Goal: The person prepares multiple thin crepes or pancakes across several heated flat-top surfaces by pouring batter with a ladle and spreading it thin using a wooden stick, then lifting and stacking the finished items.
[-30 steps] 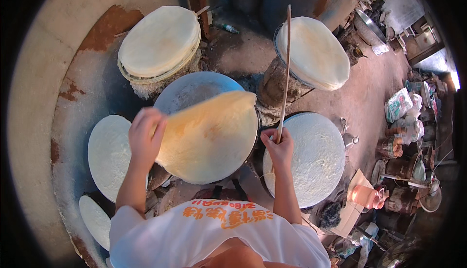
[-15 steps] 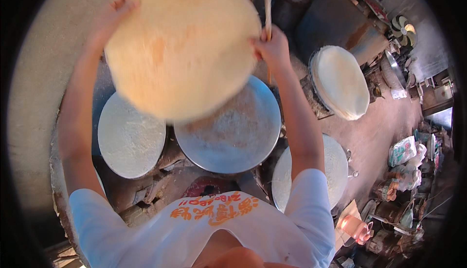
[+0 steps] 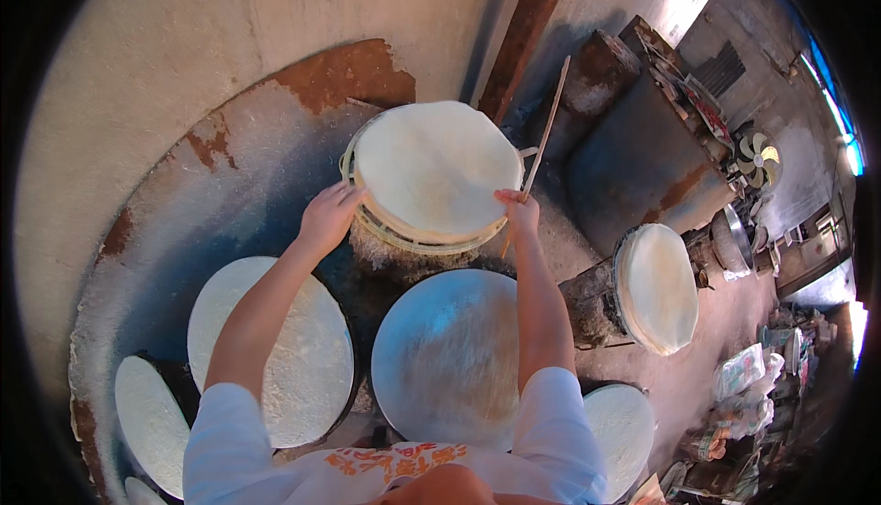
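Head view: both hands, the left hand and the right hand gripping a stick, press the round sheet onto the stack; the griddle lies bare.

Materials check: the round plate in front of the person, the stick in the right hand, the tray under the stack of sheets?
Round plate: likely metal, dull grey with a soft sheen and pale residue. Stick in the right hand: thin, straight, tan, probably wood or bamboo. Tray under the stack of sheets: pale ribbed rim, looks woven or moulded plastic; cannot tell which. The left hand touches its edge.
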A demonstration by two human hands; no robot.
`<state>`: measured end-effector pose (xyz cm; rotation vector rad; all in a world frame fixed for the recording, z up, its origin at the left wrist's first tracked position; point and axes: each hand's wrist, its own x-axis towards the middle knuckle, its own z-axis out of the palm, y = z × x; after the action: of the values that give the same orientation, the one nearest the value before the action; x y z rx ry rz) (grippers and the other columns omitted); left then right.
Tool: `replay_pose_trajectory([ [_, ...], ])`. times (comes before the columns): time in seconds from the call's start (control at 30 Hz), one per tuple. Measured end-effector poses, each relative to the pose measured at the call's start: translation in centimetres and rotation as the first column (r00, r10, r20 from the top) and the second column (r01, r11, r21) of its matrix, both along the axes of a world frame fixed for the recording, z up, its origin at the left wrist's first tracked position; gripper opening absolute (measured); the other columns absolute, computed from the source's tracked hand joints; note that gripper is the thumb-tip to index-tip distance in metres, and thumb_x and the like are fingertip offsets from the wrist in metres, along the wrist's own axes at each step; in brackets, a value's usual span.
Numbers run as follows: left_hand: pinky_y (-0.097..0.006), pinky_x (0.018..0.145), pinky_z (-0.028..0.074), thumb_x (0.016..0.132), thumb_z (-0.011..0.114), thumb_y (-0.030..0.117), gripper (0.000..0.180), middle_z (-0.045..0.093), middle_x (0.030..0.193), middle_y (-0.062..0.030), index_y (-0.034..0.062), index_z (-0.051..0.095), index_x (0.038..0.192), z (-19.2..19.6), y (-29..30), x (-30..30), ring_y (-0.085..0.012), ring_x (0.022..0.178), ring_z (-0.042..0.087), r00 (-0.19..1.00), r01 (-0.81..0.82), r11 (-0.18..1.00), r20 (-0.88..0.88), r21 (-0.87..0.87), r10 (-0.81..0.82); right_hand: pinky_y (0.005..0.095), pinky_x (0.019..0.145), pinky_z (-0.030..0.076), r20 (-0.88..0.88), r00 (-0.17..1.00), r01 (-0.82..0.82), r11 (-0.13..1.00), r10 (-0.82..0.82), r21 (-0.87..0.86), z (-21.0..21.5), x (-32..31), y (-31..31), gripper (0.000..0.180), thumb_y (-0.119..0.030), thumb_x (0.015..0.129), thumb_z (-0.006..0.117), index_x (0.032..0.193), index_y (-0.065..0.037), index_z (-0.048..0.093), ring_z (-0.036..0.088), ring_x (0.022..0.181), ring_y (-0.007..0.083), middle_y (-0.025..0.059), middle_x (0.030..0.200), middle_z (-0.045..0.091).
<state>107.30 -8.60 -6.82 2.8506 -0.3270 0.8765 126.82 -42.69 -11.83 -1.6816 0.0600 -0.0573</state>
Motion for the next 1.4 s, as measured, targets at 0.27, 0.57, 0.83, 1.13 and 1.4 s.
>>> replay_pose_trajectory([
  [0.27,-0.04,0.091,0.048,0.082,0.062,0.006,0.042,0.064,0.108,-0.0144,0.0099,0.056,0.123,3.7,4.4,-13.4,-0.0327,0.109,0.057,0.992,-0.02,0.997,-0.126,-0.074,0.011,0.0261,0.067,0.046,0.002,1.0,0.001,1.0,-0.001,-0.02,4.5,-2.1,1.0,0.025,0.008,0.071,0.043,0.084,0.004,0.064,0.063,0.076,0.0178,0.0147,0.089,0.069],
  [0.57,-0.03,0.057,0.052,0.079,0.07,0.019,0.066,0.058,0.105,-0.0076,0.0064,0.036,0.135,4.3,-22.3,-18.0,-0.0154,0.076,0.062,0.537,-0.508,-0.043,-0.278,-0.86,-0.796,0.0407,0.101,0.037,0.415,0.822,-0.262,0.906,0.39,-0.334,10.9,-32.2,-0.3,0.038,-0.024,0.083,0.059,0.113,-0.001,0.061,0.053,0.112,0.0337,0.0187,0.119,0.058],
  [0.83,-0.019,0.035,0.032,0.089,0.046,0.008,0.032,0.032,0.048,0.0046,-0.0025,0.052,0.118,6.4,-35.3,-24.2,-0.0036,0.035,0.028,0.374,-0.337,-0.052,-0.083,-0.94,-0.924,0.0392,0.09,0.044,0.318,0.567,0.669,0.199,-0.76,-0.716,2.1,-64.1,-43.3,0.046,-0.002,0.065,0.07,0.11,-0.005,0.06,0.055,0.105,0.0316,0.0131,0.112,0.06],
  [1.13,-0.02,0.034,0.032,0.093,0.042,0.009,0.033,0.031,0.047,0.004,-0.0006,0.049,0.123,4.1,-48.6,-29.1,-0.0047,0.034,0.028,0.399,-0.43,-0.133,-0.056,-0.893,-0.915,0.0423,0.098,0.041,-0.029,0.626,0.377,0.335,-0.779,-0.863,-8.2,-80.4,-60.1,0.057,-0.011,0.062,0.073,0.117,-0.017,0.062,0.049,0.113,0.0348,0.0153,0.123,0.05],
  [1.4,-0.022,0.035,0.033,0.088,0.05,0.005,0.029,0.036,0.046,0.0039,-0.0044,0.055,0.115,7.7,-47.0,-32.9,-0.005,0.034,0.034,0.572,-0.346,-0.091,-0.133,-0.934,-0.809,0.0341,0.093,0.041,0.195,0.748,0.649,0.761,-0.635,-0.01,3.7,-68.2,-53.2,0.031,0.001,0.061,0.043,0.088,-0.001,0.058,0.052,0.103,0.0233,0.017,0.126,0.051],
])
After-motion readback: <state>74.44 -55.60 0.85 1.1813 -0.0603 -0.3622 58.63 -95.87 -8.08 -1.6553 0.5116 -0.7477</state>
